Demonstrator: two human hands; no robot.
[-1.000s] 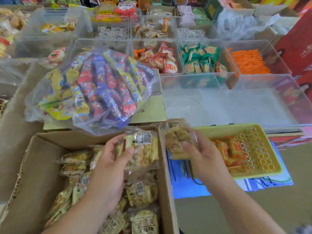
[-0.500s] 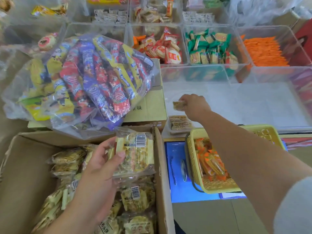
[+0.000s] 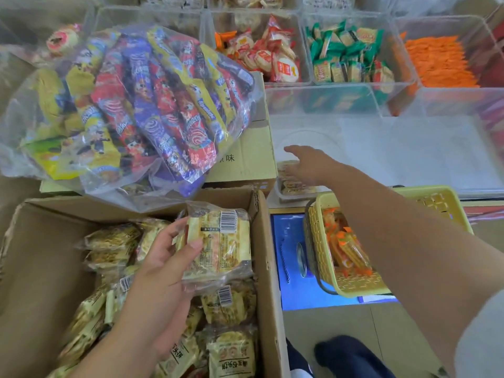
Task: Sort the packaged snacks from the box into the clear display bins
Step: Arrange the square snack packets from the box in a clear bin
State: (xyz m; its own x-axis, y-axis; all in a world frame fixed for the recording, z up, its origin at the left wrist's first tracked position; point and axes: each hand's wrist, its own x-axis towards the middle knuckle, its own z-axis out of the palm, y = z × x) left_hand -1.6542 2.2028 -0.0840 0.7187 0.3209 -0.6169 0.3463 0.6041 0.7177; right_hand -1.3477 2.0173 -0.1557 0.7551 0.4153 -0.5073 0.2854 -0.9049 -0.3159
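A: Many crinkly packets (image 3: 226, 304) are lying heaped in the cardboard box (image 3: 41, 268) at lower left, so most of the sorting is, by the look of it, waiting to be done.

B: What is the left hand (image 3: 161, 271) doing?

A: It is gripping one flat, squarish snack packet (image 3: 218, 244) just above the heap, thumb pressing across its glossy clear film, barcode facing up.

B: Is anything reaching the bins?

A: At centre, the right hand (image 3: 308, 165) is stretching forward, fingers straight and holding nothing, over a few matching packets (image 3: 294, 186) that are sitting in the near left corner of the big clear bin (image 3: 409, 148). Whether it is touching them is not showing.

B: So the job is only starting?

A: Seemingly; nothing else is lying on that bin's hard, see-through floor. At lower right, a yellow plastic lattice basket (image 3: 351, 287) is holding orange wrappers (image 3: 349, 249).
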